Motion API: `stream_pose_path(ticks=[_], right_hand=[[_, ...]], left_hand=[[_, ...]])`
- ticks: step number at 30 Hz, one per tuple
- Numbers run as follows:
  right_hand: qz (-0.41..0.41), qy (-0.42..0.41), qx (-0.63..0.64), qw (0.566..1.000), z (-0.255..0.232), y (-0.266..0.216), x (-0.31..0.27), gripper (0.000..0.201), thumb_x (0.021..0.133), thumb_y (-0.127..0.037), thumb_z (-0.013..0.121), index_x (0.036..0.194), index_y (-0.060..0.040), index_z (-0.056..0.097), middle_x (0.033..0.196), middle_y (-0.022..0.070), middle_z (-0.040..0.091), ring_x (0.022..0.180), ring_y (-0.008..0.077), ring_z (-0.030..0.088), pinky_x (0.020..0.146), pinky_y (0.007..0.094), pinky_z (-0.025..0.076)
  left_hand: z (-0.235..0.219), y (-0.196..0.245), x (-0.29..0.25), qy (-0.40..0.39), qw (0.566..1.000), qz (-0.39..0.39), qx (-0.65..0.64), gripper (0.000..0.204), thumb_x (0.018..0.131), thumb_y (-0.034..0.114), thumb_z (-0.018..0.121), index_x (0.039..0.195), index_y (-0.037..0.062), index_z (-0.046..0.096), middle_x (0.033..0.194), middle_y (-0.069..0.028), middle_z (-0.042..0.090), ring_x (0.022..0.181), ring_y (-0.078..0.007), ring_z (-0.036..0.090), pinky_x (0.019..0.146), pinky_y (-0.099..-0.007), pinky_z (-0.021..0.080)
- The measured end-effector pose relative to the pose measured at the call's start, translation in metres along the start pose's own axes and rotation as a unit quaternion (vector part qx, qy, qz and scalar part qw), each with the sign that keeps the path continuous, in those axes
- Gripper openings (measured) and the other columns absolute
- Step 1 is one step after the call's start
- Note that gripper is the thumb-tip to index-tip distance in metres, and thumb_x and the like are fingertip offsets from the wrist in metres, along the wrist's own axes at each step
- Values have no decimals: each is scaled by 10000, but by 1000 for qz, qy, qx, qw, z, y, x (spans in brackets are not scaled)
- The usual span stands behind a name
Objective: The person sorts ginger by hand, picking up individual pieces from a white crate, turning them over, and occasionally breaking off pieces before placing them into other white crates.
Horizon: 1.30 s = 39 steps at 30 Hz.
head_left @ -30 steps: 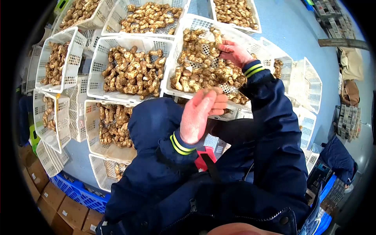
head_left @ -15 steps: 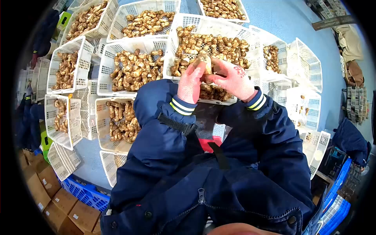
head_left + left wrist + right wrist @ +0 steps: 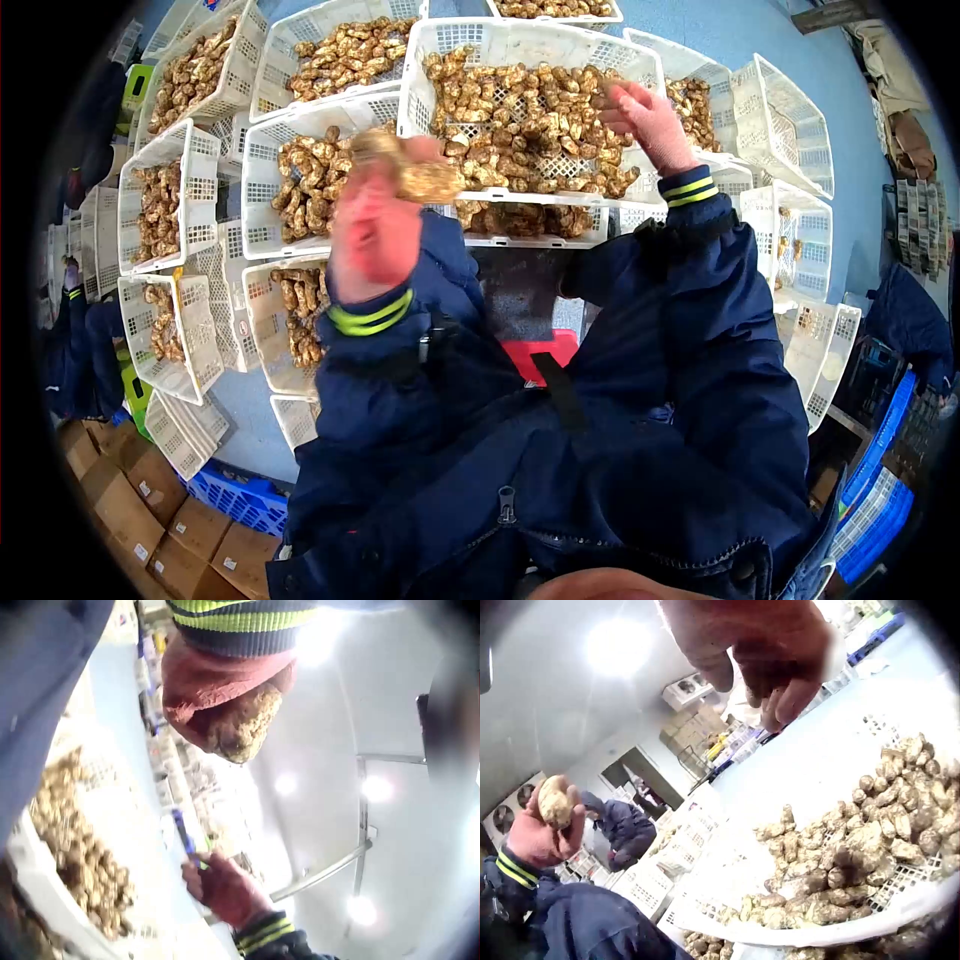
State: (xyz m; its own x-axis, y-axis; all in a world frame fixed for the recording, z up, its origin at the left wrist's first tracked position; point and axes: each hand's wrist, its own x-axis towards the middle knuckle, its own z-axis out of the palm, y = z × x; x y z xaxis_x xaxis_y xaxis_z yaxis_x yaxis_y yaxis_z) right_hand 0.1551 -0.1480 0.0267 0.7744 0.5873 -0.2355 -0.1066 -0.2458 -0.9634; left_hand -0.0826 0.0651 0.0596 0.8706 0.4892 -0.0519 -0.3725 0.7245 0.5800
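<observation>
Blurred by motion, the left hand grips a brown, knobbly mushroom-like piece over the front right edge of the left-middle crate. In the right wrist view that piece shows pale and rounded in the left hand. Loosely bent fingers belong to the right hand, raised over the right side of the large central crate; nothing shows between them in the right wrist view, where the right hand hangs above similar pieces. The two hands are well apart.
More white crates of such pieces surround the central one, including the left-middle crate and one at upper right. Brown cartons and a blue crate stand at lower left. Another person is in the background.
Half a second ago both hands were together at a piece before the central crate. The left hand has swung left with a piece; the right hand has come away to the upper right.
</observation>
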Motion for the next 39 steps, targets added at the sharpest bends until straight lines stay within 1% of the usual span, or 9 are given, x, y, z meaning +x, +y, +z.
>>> stream_pose_path(ticks=[1, 2, 10, 15, 24, 30, 32, 33, 39], right_hand=[[11, -20, -7, 1000, -7, 4, 8, 392, 888, -247, 496, 1171, 23, 476, 1004, 86, 590, 809, 130, 577, 706, 212, 463], [22, -42, -14, 999, -9, 8, 19, 388, 887, -244, 498, 1169, 22, 479, 999, 83, 590, 797, 117, 568, 686, 208, 458], [-15, -174, -577, 798, 44, 50, 100, 481, 762, -325, 574, 1193, -122, 505, 1099, 143, 575, 1008, 253, 554, 885, 344, 423], [28, -279, -708, 648, 82, 97, 114, 561, 743, -160, 549, 1283, -161, 398, 1228, 118, 490, 1080, 278, 505, 919, 346, 408], [68, -84, -18, 994, 17, 23, 91, 209, 828, -174, 546, 984, -43, 597, 643, 12, 522, 497, 95, 457, 437, 222, 347], [37, -52, 133, 989, 14, -49, -21, 289, 817, -269, 615, 1001, -46, 598, 635, -79, 438, 507, 14, 359, 479, 169, 313], [-210, -63, -110, 969, 13, -36, -25, 291, 768, -344, 659, 754, -68, 567, 516, -55, 399, 429, 53, 384, 410, 210, 304], [19, -45, 18, 999, 12, -35, -42, 343, 760, -372, 654, 703, -47, 561, 513, -17, 459, 438, 75, 424, 411, 232, 326], [37, -20, -116, 992, 34, -19, -68, 489, 725, -499, 607, 726, -10, 612, 556, 51, 576, 503, 114, 546, 500, 245, 437]], left_hand=[[-21, 14, -1, -3, 897, 173, 408, 399, 903, 325, 433, 1078, -25, 509, 1035, -124, 561, 931, -208, 542, 853, -343, 416], [-32, 47, -6, 62, 991, 40, 116, 386, 906, 313, 429, 1099, -14, 495, 1039, -126, 561, 953, -210, 536, 850, -342, 419], [-245, 117, -139, 286, 833, -53, 470, 386, 869, 317, 508, 1186, 97, 480, 1130, -42, 531, 1010, -172, 496, 859, -338, 378], [-246, 127, -159, 376, 877, 5, 299, 539, 895, 384, 378, 1330, 73, 308, 1370, -131, 300, 1277, -286, 251, 1036, -447, 176], [-31, 55, -33, -16, 968, -11, 252, 404, 898, 237, 405, 1179, -52, 428, 1162, -150, 489, 1063, -232, 490, 930, -370, 378], [4, -60, -20, -113, 979, -134, 107, 379, 892, 196, 438, 1208, -12, 408, 1182, -157, 493, 1088, -269, 497, 895, -349, 408], [19, -76, -14, -86, 954, -183, 222, 436, 871, 233, 498, 1220, -6, 392, 1199, -164, 477, 1080, -286, 500, 901, -372, 406], [14, -83, -14, -116, 960, -189, 173, 440, 870, 241, 507, 1220, 0, 392, 1175, -155, 483, 1053, -293, 511, 906, -392, 404], [-70, -161, -2, -169, 977, -126, 46, 443, 807, 166, 591, 1182, 26, 403, 1066, -94, 516, 963, -223, 528, 867, -407, 435]])
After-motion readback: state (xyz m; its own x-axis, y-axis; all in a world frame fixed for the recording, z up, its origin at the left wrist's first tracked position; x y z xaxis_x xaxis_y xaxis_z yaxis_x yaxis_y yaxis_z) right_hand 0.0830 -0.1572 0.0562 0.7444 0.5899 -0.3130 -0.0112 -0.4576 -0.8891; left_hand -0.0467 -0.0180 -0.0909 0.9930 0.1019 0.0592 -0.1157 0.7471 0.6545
